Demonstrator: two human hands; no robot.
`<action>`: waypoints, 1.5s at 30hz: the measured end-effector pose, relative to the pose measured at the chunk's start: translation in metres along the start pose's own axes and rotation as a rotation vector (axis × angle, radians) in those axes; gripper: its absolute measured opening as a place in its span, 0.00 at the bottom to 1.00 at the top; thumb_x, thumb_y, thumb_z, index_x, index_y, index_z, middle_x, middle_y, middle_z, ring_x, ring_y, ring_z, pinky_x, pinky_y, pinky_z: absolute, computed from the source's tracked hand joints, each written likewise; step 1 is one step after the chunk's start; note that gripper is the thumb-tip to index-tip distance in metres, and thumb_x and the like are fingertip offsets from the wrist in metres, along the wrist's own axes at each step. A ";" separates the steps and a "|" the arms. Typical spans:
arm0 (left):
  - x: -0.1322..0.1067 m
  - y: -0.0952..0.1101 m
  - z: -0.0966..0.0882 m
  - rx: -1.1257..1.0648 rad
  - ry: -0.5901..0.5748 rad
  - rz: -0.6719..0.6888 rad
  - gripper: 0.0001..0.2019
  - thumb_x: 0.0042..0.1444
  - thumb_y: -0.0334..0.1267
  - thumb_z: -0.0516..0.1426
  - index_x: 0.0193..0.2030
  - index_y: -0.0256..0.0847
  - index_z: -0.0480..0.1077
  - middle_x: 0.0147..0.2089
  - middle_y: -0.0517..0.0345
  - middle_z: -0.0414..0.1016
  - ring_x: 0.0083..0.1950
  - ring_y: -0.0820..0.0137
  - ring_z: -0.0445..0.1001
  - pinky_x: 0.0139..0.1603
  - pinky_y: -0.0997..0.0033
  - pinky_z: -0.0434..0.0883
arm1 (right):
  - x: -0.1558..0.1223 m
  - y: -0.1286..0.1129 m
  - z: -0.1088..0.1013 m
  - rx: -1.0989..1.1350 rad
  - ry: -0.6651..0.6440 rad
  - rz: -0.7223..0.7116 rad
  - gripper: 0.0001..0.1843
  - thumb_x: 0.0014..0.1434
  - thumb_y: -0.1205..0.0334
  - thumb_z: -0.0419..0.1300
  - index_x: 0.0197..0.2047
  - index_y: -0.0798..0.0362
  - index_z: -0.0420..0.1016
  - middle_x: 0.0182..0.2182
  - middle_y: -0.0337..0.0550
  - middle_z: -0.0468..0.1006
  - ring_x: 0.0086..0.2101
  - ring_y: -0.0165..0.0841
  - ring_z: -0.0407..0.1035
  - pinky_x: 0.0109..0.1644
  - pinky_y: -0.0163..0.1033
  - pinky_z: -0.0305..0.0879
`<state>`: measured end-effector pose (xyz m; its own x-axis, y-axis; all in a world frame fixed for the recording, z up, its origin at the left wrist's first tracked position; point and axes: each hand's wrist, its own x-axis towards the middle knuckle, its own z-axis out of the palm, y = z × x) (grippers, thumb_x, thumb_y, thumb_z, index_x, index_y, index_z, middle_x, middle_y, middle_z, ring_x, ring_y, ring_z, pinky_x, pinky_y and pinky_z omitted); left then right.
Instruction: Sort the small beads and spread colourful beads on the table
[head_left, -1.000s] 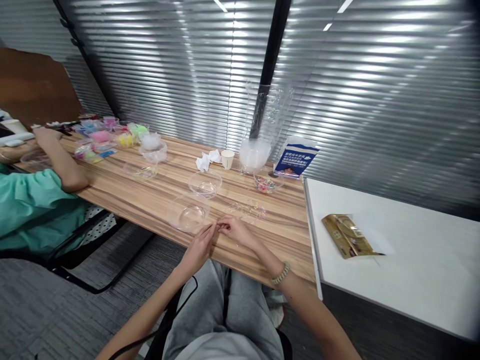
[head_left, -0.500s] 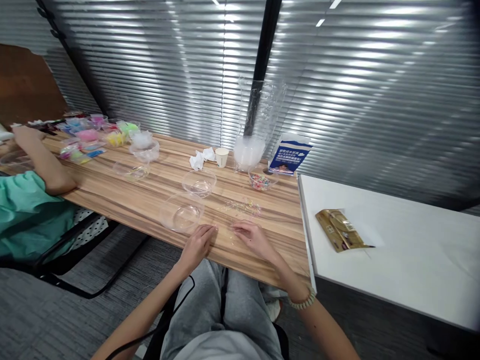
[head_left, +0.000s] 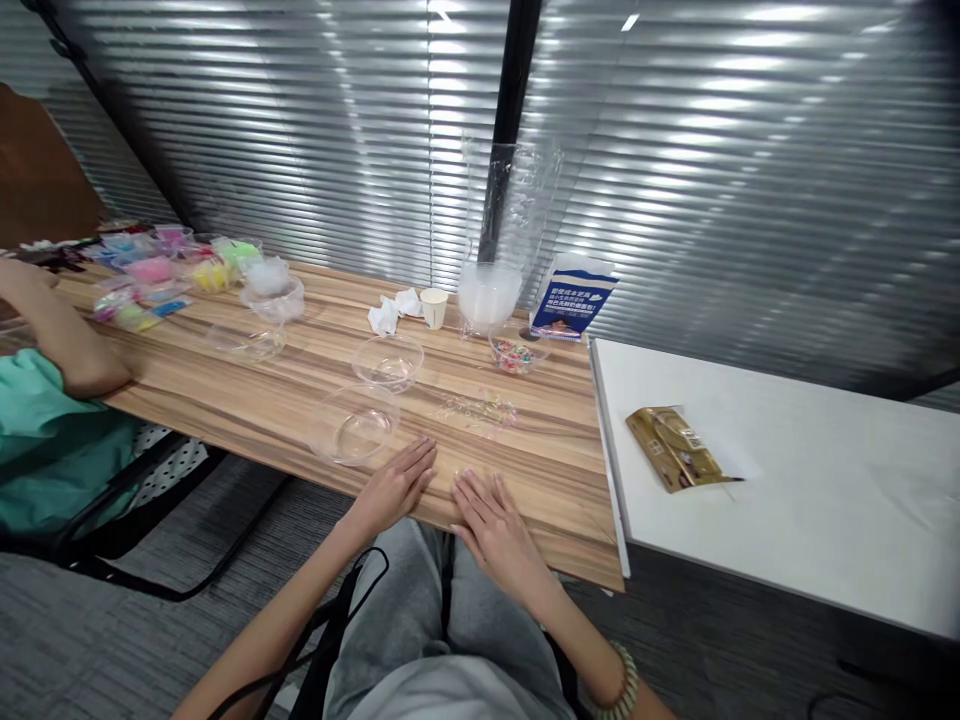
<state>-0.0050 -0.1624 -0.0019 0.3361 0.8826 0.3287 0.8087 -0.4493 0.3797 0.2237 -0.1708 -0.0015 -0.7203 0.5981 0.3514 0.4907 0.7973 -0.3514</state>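
Observation:
My left hand point(head_left: 397, 485) lies flat at the table's near edge, fingers stretched out, holding nothing. Beside it my right hand point(head_left: 495, 525) rests palm down, its fingers slightly apart and likewise holding nothing. A small gap of tabletop separates the two. Just beyond my left hand stands a clear plastic bowl point(head_left: 337, 440), with a second clear bowl point(head_left: 388, 365) behind it. Tiny loose pale and coloured pieces point(head_left: 480, 410), too small to name exactly, are scattered past my fingertips. Behind them a clear bowl of multicoloured beads point(head_left: 516, 355) stands at the right.
Further back are a paper cup point(head_left: 433, 308), crumpled tissues point(head_left: 384, 316), a stack of translucent bowls point(head_left: 489, 298) and a blue and white bag point(head_left: 574, 300). Coloured packets point(head_left: 150, 270) lie left, near a person's arm point(head_left: 71, 345). A gold pouch point(head_left: 679, 450) is on the white table.
My right hand has gone from bent, gathered fingers to lying flat, and has come nearer to me. My left hand has straightened its fingers onto the table. The view has shifted slightly.

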 end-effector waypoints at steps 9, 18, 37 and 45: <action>-0.020 0.000 -0.007 -0.085 0.038 0.022 0.19 0.66 0.37 0.48 0.62 0.40 0.63 0.65 0.47 0.64 0.67 0.62 0.59 0.64 0.54 0.64 | 0.024 -0.017 0.014 0.002 -0.048 -0.044 0.27 0.68 0.60 0.50 0.67 0.60 0.55 0.63 0.55 0.58 0.65 0.43 0.48 0.68 0.62 0.40; -0.031 -0.001 -0.011 -0.043 -0.006 0.029 0.21 0.67 0.36 0.47 0.66 0.42 0.57 0.66 0.49 0.62 0.69 0.63 0.55 0.66 0.53 0.62 | 0.028 -0.019 0.012 0.020 -0.043 -0.072 0.28 0.68 0.59 0.50 0.68 0.57 0.51 0.65 0.51 0.54 0.66 0.42 0.44 0.68 0.64 0.38; -0.031 0.000 -0.010 0.056 0.028 0.079 0.26 0.67 0.36 0.47 0.70 0.43 0.47 0.66 0.48 0.61 0.68 0.62 0.58 0.66 0.52 0.61 | -0.022 0.000 -0.007 -0.312 0.016 0.013 0.25 0.71 0.56 0.43 0.65 0.61 0.57 0.65 0.48 0.56 0.65 0.40 0.48 0.69 0.59 0.35; -0.041 0.003 -0.001 -0.017 0.208 -0.029 0.23 0.65 0.31 0.47 0.67 0.43 0.56 0.62 0.47 0.67 0.64 0.63 0.64 0.62 0.57 0.66 | 0.027 -0.020 0.019 -0.165 -0.051 -0.066 0.29 0.69 0.52 0.46 0.64 0.63 0.58 0.64 0.54 0.57 0.65 0.41 0.46 0.68 0.58 0.44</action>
<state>-0.0171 -0.2005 -0.0133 0.2043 0.8488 0.4877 0.8077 -0.4276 0.4060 0.1851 -0.1721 -0.0013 -0.7752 0.5427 0.3233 0.5125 0.8395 -0.1804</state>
